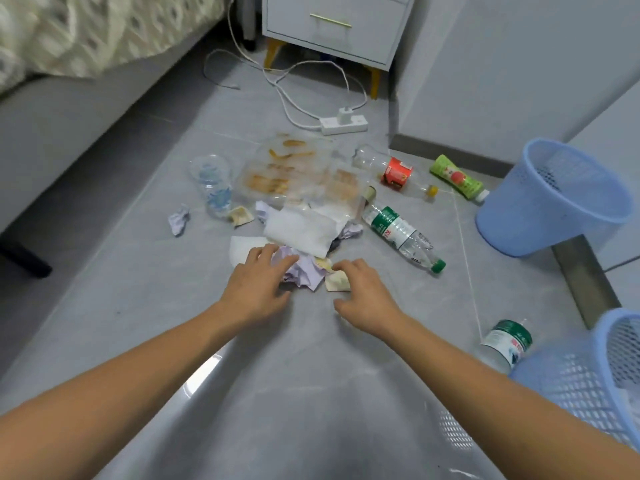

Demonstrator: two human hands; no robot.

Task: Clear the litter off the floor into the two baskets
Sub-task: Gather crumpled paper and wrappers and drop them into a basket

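Litter lies gathered on the grey tiled floor (138, 289) between a bed frame on the left and two blue mesh baskets on the right. Left hand (258, 282) rests on a wad of crumpled lilac paper (303, 271), fingers loosely bent over its near edge; whether they actually clasp it cannot be told. Right hand (363, 296) sits just beside the wad, fingertips touching a small stained paper scrap (336, 281), fingers curved but not plainly pinching it.

Beyond the hands: a white paper towel (298, 232) partly over the lilac wad, and behind it a clear plastic food tray (294, 171) smeared with orange residue. A flattened clear cup (211, 183) and a separate lilac paper ball (179, 220) lie to the left. To the right lie a green-capped water bottle (403, 237), a red-labelled clear bottle (391, 171) and a green drink bottle (457, 176).

Far basket (519, 216) stands tilted near the wall. Near basket (571, 382) is cut by the frame edge, with a green-labelled bottle (507, 342) lying just beside it. A white power strip (343, 123) with cable lies before a white nightstand (336, 26).
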